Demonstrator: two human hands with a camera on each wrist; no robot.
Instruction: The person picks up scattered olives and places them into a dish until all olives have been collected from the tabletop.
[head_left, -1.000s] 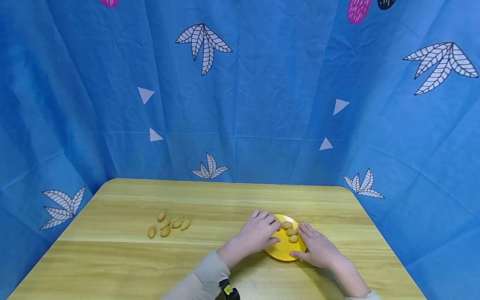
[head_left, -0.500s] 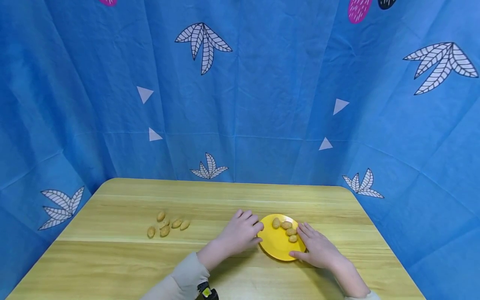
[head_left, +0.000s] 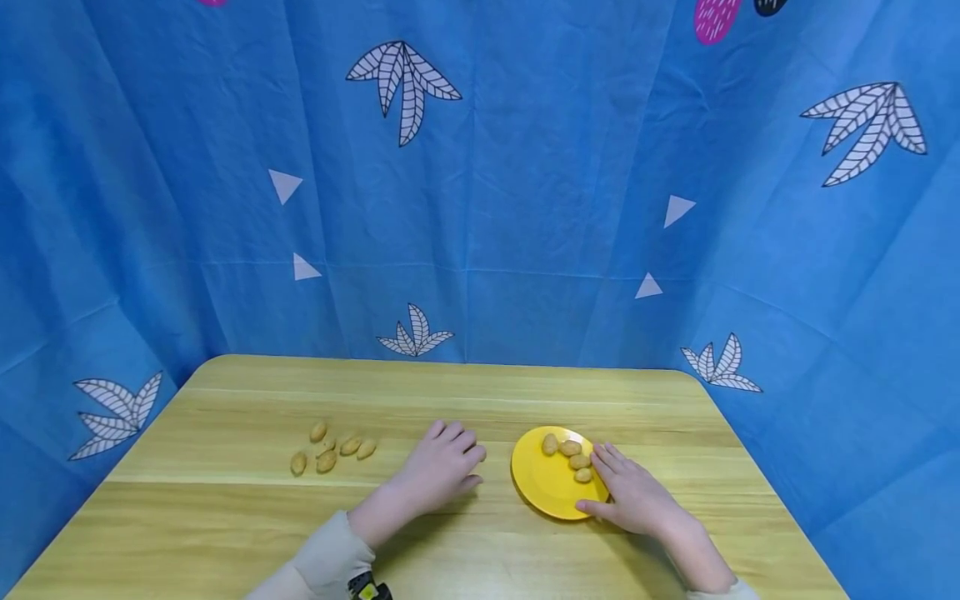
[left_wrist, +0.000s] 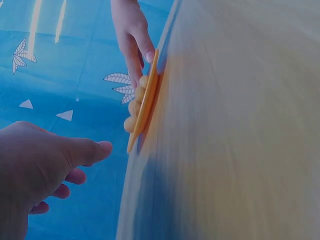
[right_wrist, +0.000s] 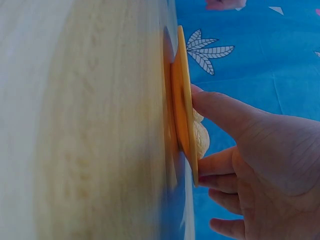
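Note:
A round yellow plate (head_left: 546, 487) lies on the table, right of the middle. Several tan, oval, rough-shelled nuts (head_left: 580, 461) sit toward its far right side. My right hand (head_left: 637, 496) rests at the plate's right rim, thumb and fingers spread; the right wrist view shows the thumb (right_wrist: 220, 110) on the rim beside a nut (right_wrist: 201, 140). Left of the plate, my left hand (head_left: 435, 468) is over the table with loosely bent fingers. Nothing shows between its thumb (left_wrist: 87, 151) and fingers in the left wrist view.
Several more of the nuts (head_left: 326, 462) lie loosely grouped on the left part of the wooden table (head_left: 225, 533). A blue patterned cloth (head_left: 525, 167) hangs behind the table and along both sides.
My left hand has moved left, from over the plate to the table beside it, uncovering a nut near the plate's far edge. My right hand stays at the rim.

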